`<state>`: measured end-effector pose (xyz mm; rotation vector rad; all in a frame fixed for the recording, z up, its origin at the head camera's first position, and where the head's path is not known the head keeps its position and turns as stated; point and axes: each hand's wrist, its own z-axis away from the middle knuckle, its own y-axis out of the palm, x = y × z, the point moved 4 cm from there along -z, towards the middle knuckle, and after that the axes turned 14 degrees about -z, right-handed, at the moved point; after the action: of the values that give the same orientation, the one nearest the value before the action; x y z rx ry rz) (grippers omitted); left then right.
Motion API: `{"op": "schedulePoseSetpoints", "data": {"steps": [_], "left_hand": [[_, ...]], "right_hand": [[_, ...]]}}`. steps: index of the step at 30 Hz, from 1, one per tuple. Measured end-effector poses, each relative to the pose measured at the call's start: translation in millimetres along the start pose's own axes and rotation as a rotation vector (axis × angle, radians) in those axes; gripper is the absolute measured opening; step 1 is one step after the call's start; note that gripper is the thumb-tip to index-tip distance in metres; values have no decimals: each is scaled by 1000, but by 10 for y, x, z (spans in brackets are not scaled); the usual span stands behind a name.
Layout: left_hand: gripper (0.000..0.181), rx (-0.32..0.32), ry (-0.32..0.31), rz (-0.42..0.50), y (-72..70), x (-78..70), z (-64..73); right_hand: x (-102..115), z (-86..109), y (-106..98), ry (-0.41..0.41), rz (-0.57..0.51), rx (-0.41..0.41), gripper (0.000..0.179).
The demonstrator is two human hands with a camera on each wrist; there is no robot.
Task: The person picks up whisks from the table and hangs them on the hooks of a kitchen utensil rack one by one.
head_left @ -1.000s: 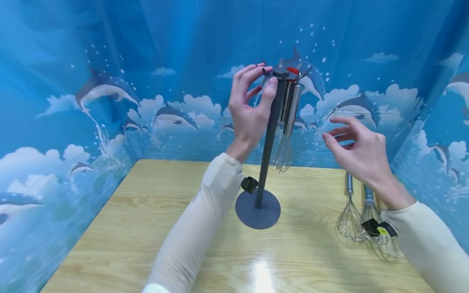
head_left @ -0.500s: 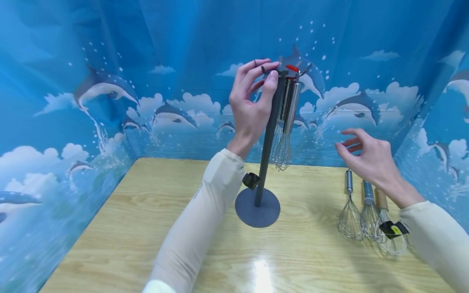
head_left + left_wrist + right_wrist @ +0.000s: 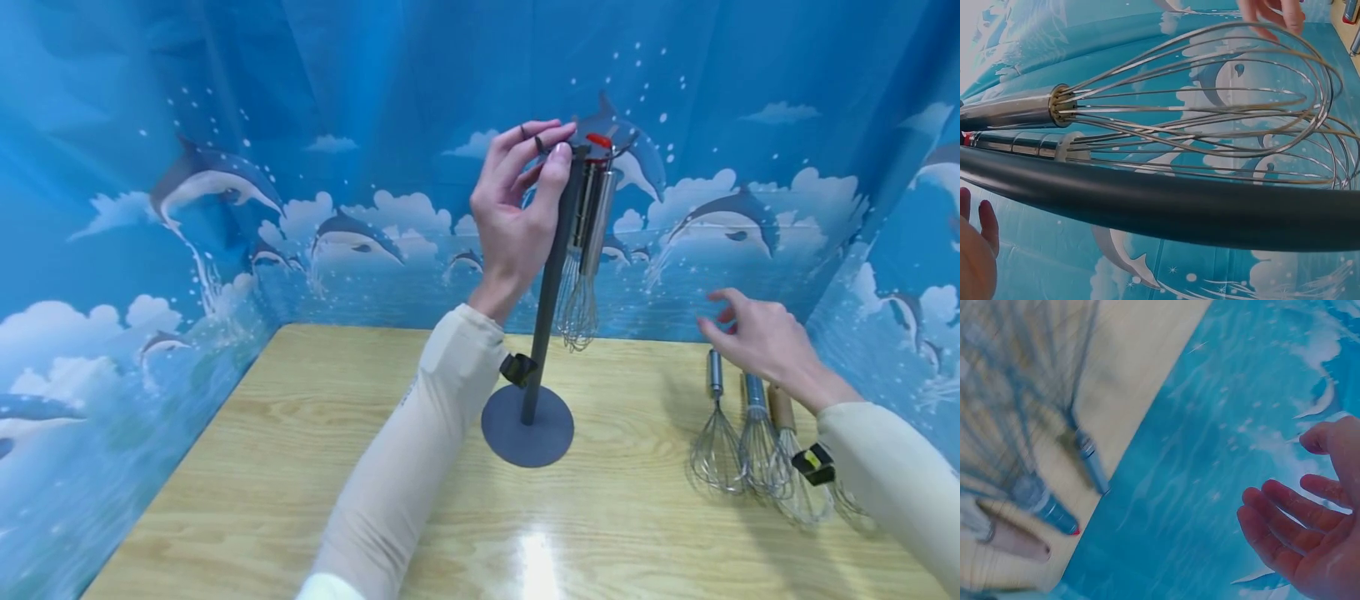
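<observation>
My left hand (image 3: 517, 204) grips the top of a dark utensil stand (image 3: 551, 304), thumb against the post and fingers at the hooks. Two metal-handled whisks (image 3: 595, 225) hang from the stand's right side, one with a red tip. Their wire loops (image 3: 1210, 94) lie close beside the post in the left wrist view. At the right, my right hand (image 3: 765, 337) hovers with fingers loosely bent and nothing in them. Below it on the table lie a steel-handled whisk (image 3: 716, 446), a blue-grey-handled whisk (image 3: 756, 396) and a wooden-handled whisk (image 3: 782, 408).
Another whisk (image 3: 851, 504) is mostly covered by the right sleeve. The stand's round base (image 3: 528, 446) sits on the wooden table (image 3: 300, 467). A blue dolphin-print curtain (image 3: 360, 167) rises behind the table's far edge and along both sides.
My right hand has moved away from the stand, rightward and down, to above the whisks on the table. My left hand keeps its grip at the stand's top, fingers shifted slightly.
</observation>
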<state>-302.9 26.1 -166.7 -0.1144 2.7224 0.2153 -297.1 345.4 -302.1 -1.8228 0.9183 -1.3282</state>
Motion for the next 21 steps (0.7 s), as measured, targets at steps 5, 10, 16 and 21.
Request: {"op": "schedulePoseSetpoints", "data": {"steps": [5, 10, 16, 21], "left_hand": [[26, -19, 1, 24, -2, -1, -2], [27, -20, 4, 25, 1, -8, 6], [26, -25, 57, -4, 21, -39, 11], [27, -41, 85, -42, 42, -57, 25]], "right_hand": [[-229, -48, 139, 30, 68, 154, 55], [-395, -20, 346, 75, 106, 320, 53], [-539, 9, 469, 125, 122, 466, 55], [-623, 1, 536, 148, 156, 511, 57]]}}
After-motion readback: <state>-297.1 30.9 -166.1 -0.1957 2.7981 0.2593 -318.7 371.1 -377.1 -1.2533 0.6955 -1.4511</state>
